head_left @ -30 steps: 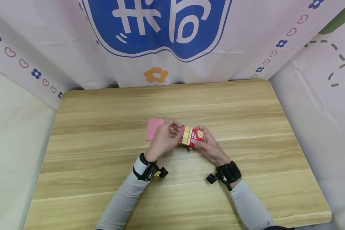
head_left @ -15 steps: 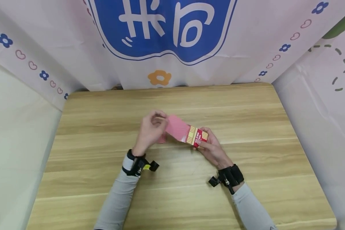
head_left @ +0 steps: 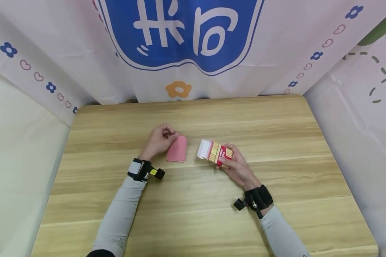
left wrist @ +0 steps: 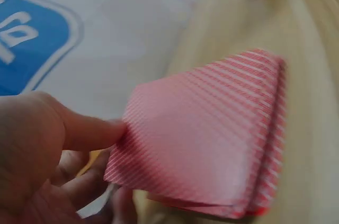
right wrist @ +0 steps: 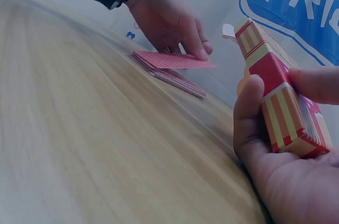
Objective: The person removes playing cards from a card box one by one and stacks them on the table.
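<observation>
In my left hand (head_left: 158,141) I pinch a playing card (left wrist: 185,134) with a red-and-white striped back, between thumb and fingers at one end. The card is tilted over a stack of playing cards (right wrist: 175,83) lying on the table; its far end meets or nearly meets the stack. Over to the right, my right hand (head_left: 239,167) grips a red and yellow striped card box (head_left: 217,153), held above the table. The box's white flap (head_left: 204,148) stands open toward the left, and a strip of pink shows at its mouth. How many cards are inside is hidden.
The wooden table (head_left: 193,214) has a back edge against a white cloth backdrop (head_left: 148,82) with a blue printed sign (head_left: 186,43). Each wrist carries a black strap with a small camera (head_left: 160,174).
My left hand has drawn the card out of the box and carried it left, over the stack. My right hand still holds the box in nearly the same place.
</observation>
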A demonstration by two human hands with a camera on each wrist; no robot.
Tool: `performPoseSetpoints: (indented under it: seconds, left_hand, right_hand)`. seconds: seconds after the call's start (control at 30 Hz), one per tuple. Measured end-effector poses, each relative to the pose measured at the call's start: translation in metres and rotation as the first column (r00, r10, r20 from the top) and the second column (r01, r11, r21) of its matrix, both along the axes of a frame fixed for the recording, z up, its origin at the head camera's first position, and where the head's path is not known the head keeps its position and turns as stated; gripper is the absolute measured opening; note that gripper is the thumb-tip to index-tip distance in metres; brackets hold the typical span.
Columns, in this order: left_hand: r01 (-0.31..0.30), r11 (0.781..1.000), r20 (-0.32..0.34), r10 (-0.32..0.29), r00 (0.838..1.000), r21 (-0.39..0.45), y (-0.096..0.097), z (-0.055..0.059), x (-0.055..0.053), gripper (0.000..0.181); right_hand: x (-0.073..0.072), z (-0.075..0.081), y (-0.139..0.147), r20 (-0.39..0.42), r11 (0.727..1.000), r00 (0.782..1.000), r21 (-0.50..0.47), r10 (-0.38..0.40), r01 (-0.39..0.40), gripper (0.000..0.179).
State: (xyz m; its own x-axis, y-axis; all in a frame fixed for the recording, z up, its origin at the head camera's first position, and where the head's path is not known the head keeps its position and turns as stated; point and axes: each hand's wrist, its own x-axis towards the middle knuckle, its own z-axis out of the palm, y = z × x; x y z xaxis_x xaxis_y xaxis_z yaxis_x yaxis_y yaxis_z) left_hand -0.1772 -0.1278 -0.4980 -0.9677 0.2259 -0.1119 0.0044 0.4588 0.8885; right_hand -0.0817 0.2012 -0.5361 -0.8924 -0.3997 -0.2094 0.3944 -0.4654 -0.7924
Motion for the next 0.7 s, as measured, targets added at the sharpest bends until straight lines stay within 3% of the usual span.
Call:
performPoseSetpoints:
  seconds: [0.1,0.4,0.6,0.7]
  left_hand:
    - [-0.023,0.996,-0.083,0.015,0.996,-0.089,0.006,-0.007,0.0,0.011]
    - [-0.06,0.97,-0.191,0.014,0.981,-0.235,0.016,-0.016,0.006,0.004]
    - [-0.073,0.968,-0.257,0.009,0.966,-0.24,0.019,-0.018,0.007,0.004]
    - [-0.078,0.976,-0.298,0.015,0.955,-0.202,0.022,-0.012,0.009,0.004]
  right_hand:
    - [0.0,0.0,0.001,-0.003,1.0,1.0,-0.005,0.002,-0.002,0.048]
    - [0.003,-0.002,0.001,-0.002,1.0,1.0,0.005,-0.004,0.005,0.049]
    - [0.002,-0.001,0.001,-0.006,1.0,1.0,0.011,-0.005,0.005,0.049]
    - [0.001,-0.001,0.001,-0.011,1.0,1.0,0.008,-0.004,0.004,0.049]
